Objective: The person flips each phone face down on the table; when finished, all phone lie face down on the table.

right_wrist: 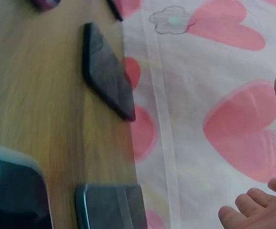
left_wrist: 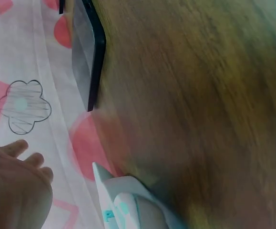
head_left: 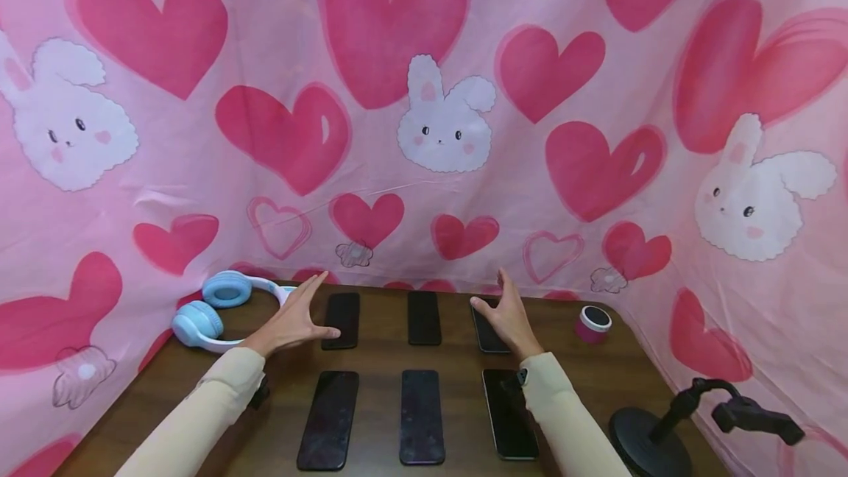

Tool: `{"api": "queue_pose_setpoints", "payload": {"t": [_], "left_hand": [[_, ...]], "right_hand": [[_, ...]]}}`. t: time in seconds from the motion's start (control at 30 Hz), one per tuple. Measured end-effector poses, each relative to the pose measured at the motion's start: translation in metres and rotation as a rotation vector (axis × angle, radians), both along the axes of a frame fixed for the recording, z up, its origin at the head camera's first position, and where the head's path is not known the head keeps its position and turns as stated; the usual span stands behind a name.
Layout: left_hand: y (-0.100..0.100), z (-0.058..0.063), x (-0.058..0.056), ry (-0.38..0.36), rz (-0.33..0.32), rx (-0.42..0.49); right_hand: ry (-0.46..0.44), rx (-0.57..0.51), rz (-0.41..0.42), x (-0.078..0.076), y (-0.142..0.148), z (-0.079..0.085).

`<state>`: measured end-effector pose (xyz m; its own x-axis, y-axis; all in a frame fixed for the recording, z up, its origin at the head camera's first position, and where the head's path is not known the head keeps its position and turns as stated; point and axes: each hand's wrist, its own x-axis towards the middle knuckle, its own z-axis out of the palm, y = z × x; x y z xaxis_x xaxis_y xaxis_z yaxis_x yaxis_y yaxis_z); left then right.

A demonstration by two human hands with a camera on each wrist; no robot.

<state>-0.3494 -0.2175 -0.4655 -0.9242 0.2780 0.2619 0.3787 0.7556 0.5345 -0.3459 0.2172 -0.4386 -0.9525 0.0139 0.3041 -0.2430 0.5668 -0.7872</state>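
My left hand (head_left: 296, 321) hovers with spread fingers between the light-blue headphones (head_left: 197, 324) and the back-left smartphone (head_left: 341, 315). Its thumb overlaps that phone in the head view, while the left wrist view has the hand (left_wrist: 15, 193) apart from the phone (left_wrist: 86, 55). On the other side, my right hand (head_left: 509, 319) is over the back-right smartphone (head_left: 489, 333) and hides part of it; contact cannot be told. Neither hand holds anything. A back-middle smartphone (head_left: 424, 318) lies between them. Nearer are a left (head_left: 328, 422), a middle (head_left: 422, 418) and a right smartphone (head_left: 505, 418), all dark-screened.
A small pink round object with a white-rimmed dark top (head_left: 592, 324) stands at the back right. A black stand with a jointed arm (head_left: 649, 436) occupies the right front of the wooden table (head_left: 380, 370). Pink heart-and-rabbit cloth (head_left: 285, 138) encloses the back and sides.
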Motion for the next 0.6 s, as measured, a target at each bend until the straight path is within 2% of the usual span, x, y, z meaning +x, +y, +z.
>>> {"api": "queue_pose_setpoints", "payload": {"t": [0.1, 0.23, 0.33, 0.47, 0.6], "left_hand": [[0.002, -0.001, -0.001, -0.014, -0.012, 0.051], [0.005, -0.001, -0.002, -0.070, -0.036, 0.113], [0.008, -0.001, -0.002, -0.103, -0.043, 0.153], [0.011, -0.002, -0.004, -0.131, -0.046, 0.212], [0.011, -0.005, -0.007, -0.191, -0.053, 0.294]], "right_hand": [[-0.033, -0.076, 0.014, -0.006, -0.009, -0.003], [-0.055, -0.168, 0.039, -0.014, -0.021, -0.009], [-0.038, -0.232, 0.068, -0.019, -0.030, -0.011], [-0.023, -0.259, 0.080, -0.022, -0.045, -0.009], [-0.005, -0.263, 0.092, -0.025, -0.062, -0.007]]}}
